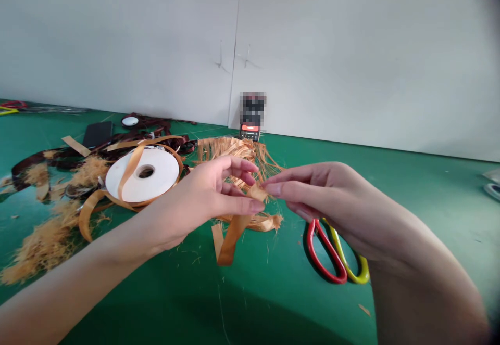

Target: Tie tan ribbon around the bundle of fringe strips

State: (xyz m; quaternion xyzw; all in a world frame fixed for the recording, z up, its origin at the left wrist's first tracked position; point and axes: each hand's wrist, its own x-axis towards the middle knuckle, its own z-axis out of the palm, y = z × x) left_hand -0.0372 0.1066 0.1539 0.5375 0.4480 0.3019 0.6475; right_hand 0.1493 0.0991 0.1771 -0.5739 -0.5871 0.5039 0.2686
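A golden-tan ribbon point(234, 234) hangs down in a fold from between my two hands, its upper end frayed. My left hand point(230, 189) pinches the ribbon near that end, with the other fingers curled loosely above. From the right, my right hand point(308, 189) has thumb and forefinger closed on the frayed tip. Behind the hands lies a heap of fringed tan ribbon point(230, 148), partly hidden. A bundle of tan strands point(269, 223) lies just beneath. Scissors point(328, 256) with one red and one yellow handle rest under my right hand, their blades hidden.
To the left is a white spool point(160, 181) wound with tan ribbon. Frayed tan fibre point(45, 243) and dark brown ribbon point(27, 165) lie around it. A dark flat object point(97, 134) sits behind. A phone point(250, 131) leans against the white wall point(351, 59) behind the green table point(390, 157).
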